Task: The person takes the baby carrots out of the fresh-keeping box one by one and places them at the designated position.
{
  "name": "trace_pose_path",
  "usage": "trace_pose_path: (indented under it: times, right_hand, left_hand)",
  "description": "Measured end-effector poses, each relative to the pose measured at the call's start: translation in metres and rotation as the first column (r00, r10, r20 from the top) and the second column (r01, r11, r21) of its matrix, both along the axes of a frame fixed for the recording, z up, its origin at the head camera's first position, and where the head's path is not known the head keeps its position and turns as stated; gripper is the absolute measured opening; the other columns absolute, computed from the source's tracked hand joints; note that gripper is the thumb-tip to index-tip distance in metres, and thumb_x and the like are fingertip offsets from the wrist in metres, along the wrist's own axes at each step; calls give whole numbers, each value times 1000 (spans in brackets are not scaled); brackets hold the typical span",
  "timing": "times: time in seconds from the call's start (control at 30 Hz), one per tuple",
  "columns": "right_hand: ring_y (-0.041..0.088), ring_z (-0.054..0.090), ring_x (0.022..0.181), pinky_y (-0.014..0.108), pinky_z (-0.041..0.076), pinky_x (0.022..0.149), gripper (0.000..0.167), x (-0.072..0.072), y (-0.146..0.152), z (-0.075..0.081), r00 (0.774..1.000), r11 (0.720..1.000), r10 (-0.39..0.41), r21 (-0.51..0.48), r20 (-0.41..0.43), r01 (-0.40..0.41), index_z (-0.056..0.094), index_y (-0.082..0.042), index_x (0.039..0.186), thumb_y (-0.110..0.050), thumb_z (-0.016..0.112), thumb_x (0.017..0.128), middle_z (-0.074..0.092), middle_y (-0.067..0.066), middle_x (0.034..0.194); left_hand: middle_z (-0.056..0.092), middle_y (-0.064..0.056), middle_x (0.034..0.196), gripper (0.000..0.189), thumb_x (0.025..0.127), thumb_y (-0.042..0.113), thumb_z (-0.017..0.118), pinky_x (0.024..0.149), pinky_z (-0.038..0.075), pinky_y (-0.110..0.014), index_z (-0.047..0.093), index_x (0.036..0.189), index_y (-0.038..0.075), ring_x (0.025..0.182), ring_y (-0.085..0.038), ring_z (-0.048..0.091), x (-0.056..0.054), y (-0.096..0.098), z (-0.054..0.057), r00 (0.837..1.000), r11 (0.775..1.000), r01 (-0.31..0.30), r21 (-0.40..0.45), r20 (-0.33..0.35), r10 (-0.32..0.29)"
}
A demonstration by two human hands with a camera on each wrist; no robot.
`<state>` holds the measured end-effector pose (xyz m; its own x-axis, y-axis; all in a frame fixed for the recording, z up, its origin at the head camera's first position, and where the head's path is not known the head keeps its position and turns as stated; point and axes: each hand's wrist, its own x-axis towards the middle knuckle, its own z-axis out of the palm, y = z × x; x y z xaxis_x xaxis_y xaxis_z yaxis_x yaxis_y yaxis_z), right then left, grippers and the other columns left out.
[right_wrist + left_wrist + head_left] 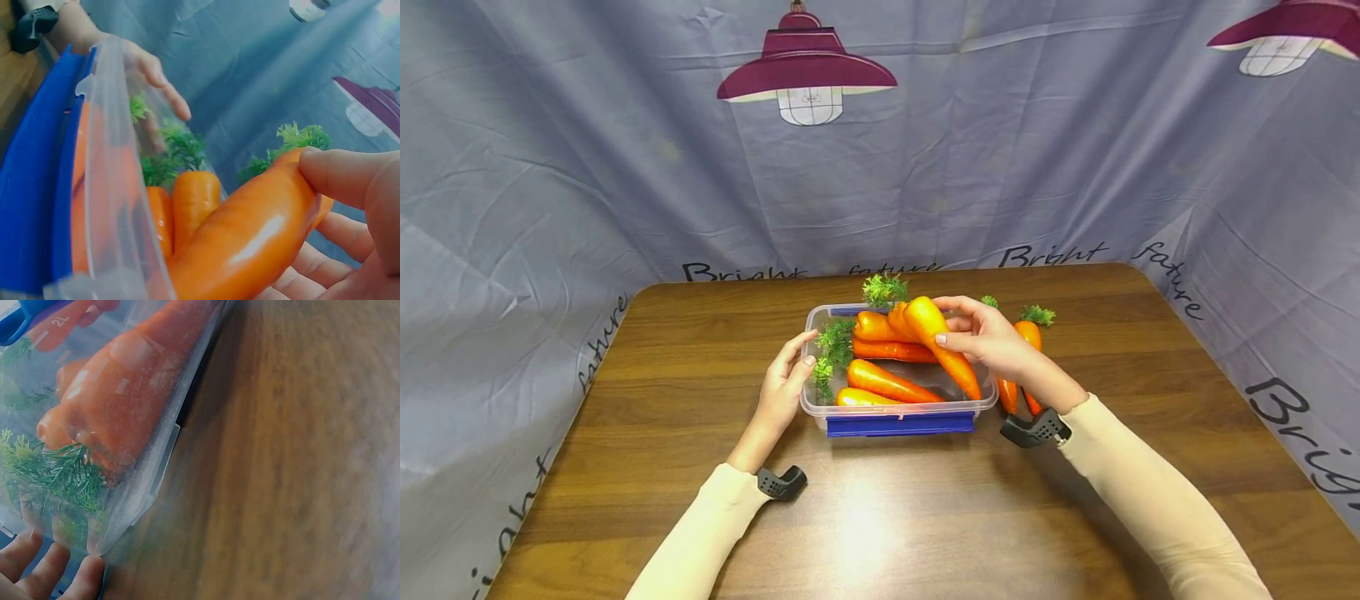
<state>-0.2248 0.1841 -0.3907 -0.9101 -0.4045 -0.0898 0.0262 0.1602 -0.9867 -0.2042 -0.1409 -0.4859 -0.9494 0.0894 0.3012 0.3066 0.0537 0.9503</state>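
One carrot [953, 364], pinched by the right hand [988, 337] over the box [900, 409] at mid-frame, could roll off the other carrots [891, 383] if released high, while the left hand [782, 387], uncurled, touches the box.

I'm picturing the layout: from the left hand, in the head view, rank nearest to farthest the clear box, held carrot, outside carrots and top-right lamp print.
1. Clear box: left hand at its left end.
2. Held carrot: over the box's right half.
3. Outside carrots: right of the box.
4. Lamp print: top right corner.
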Motion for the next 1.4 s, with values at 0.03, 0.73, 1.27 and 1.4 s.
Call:
trace_pose_path:
  times: [0.03,0.73,1.27,1.4]
  right_hand:
    - [9,70,85,25,60,71,61,0,2,0,1000,1000,-6,0,3,6,37,3,150,0,62,95,70,-2,103]
    - [15,73,80,33,63,71,41,-3,47,4,977,925,-78,-352,197,145,45,-27,134,-1,50,103,72,0,95]
    - [16,74,80,34,63,69,44,6,115,-11,957,905,-109,-373,267,207,41,-27,130,5,48,101,71,1,98]
    - [16,75,79,35,62,68,43,3,137,-19,944,911,-156,-327,292,252,40,-28,127,5,48,100,74,-1,96]
  left_hand:
    - [46,-27,154,43,101,2,47,106,39,-10,50,144,-4,141,-11,46,0,0,0,1000,1000,0,-2,0,0]
    - [44,-28,154,43,102,2,47,103,40,-9,46,144,-8,128,11,45,0,-1,-1,1000,1000,11,2,-4,-11]
    - [44,-28,154,43,101,2,46,104,39,-9,47,143,-9,129,9,45,0,0,-1,1000,1000,6,0,-1,-6]
    - [45,-28,154,43,102,2,46,104,39,-9,48,144,-7,129,9,45,0,0,-1,1000,1000,2,-3,-6,-2]
